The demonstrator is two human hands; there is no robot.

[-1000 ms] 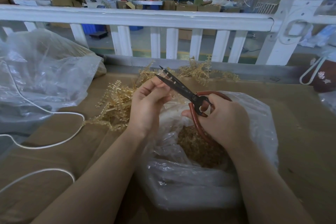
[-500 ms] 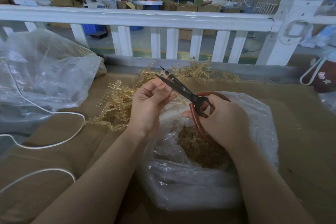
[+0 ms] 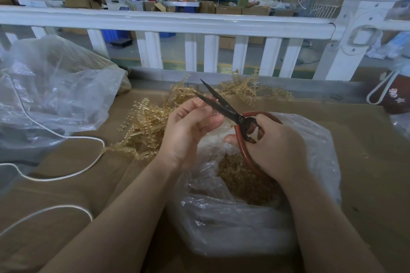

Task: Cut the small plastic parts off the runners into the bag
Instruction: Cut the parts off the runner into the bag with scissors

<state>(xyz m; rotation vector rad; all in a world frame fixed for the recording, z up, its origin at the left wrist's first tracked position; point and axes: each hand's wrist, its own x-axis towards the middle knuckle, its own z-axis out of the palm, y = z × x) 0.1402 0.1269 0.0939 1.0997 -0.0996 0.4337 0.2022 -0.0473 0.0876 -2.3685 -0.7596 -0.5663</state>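
Above the open bag (image 3: 310, 139), the right hand (image 3: 275, 146) grips scissors (image 3: 224, 104), blades parted; left hand (image 3: 188, 128) fingers (image 3: 195, 106) pinch something unclear between them.

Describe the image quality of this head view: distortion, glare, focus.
Head view: wide-angle distortion bows the white railing; daylight glare on the clear bag whitens its folds; scissors and both hands, left hand and right hand, are sharp; the far workshop is softer; shadows are faint.
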